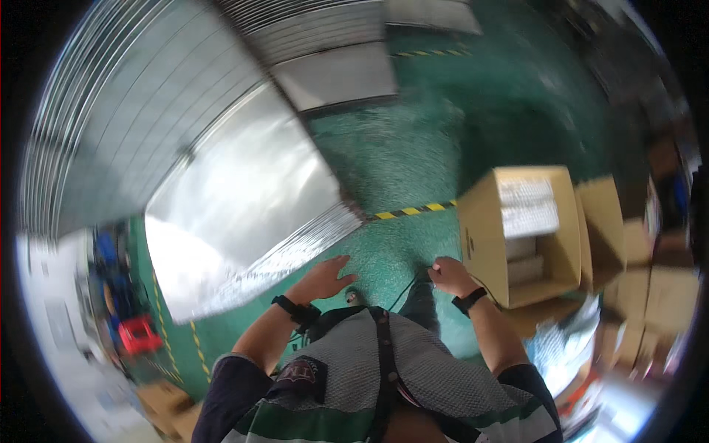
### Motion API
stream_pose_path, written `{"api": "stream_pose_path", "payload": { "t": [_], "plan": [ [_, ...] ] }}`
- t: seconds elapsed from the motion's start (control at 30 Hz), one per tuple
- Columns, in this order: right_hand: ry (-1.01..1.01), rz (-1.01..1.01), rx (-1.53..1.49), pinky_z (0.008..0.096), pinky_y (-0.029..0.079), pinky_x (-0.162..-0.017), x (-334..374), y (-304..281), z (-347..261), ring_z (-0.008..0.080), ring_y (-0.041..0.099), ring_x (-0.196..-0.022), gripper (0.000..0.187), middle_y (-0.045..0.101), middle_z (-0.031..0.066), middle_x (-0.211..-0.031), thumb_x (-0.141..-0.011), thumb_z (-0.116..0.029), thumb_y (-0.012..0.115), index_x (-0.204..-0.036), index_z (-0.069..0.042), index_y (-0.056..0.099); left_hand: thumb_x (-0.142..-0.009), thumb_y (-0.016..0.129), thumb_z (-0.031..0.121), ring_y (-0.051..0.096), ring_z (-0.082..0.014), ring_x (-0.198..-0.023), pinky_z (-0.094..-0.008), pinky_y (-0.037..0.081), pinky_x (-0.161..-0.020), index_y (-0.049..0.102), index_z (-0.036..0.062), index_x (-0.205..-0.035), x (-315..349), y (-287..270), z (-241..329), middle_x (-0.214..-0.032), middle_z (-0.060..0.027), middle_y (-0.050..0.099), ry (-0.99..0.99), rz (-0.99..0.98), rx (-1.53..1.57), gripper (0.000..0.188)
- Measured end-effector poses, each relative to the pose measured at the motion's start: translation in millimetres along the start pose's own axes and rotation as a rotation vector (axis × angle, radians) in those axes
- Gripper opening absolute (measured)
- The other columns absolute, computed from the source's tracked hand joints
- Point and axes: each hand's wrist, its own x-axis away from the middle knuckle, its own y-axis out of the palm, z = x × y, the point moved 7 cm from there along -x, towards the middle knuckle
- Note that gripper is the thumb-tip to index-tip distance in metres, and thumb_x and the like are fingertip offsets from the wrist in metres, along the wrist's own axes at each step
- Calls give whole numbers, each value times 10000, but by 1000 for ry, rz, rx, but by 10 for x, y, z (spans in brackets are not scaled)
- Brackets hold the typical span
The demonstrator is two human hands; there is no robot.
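Note:
My left hand [325,280] hangs in front of my body with thumb and fingers apart, holding nothing. Nearest to it is the lower edge of a big silvery sheet-metal panel [244,192], which it does not seem to touch. My right hand [452,277] is closed, its fingers curled; what is in it, if anything, stays hidden. A thin dark cable [403,294] runs close by that hand; I cannot tell whether it is gripped. Right of the hand stands an open cardboard box [484,236] with white wrapped blocks [528,207] inside. Both wrists wear dark bands.
Ridged metal surfaces [325,37] stand far ahead. Yellow-black tape [413,212] crosses the green floor [384,162]. Stacked cartons [668,303] and clear plastic wrap [565,347] lie at the right. A red crate [140,334] and brown boxes [164,399] are at the left.

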Motion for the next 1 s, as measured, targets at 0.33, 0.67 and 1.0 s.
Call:
{"api": "stream_pose_path", "payload": {
  "t": [0.33, 0.67, 1.0],
  "plan": [
    [325, -313, -1206, 417, 428, -741, -2362, 1584, -1501, 280, 513, -874, 317, 523, 155, -949, -839, -257, 498, -1038, -11, 493, -844, 525, 394, 487, -323, -1123, -363, 393, -924, 418, -24, -1248, 2456, 504, -1758, -1195, -221, 506, -683, 491, 500, 591],
    [412, -113, -1590, 423, 462, -774, -2180, 851, -2535, 266, 532, -805, 177, 544, 121, -835, -787, -139, 447, -904, -20, 506, -853, 526, 372, 511, -306, -1099, -337, 408, -901, 424, -52, -1234, 2585, 1089, -1817, -1186, -246, 506, -808, 737, 978, 579],
    [-1045, 35, -710, 349, 411, -901, -2714, -1110, -4624, 238, 529, -1018, 307, 550, 114, -1095, -798, -81, 569, -1090, -8, 510, -855, 544, 370, 520, -279, -1077, -328, 415, -890, 411, -50, -1244, 1230, 526, -1725, -1189, -236, 506, -678, 756, 992, 588]
  ]
}}
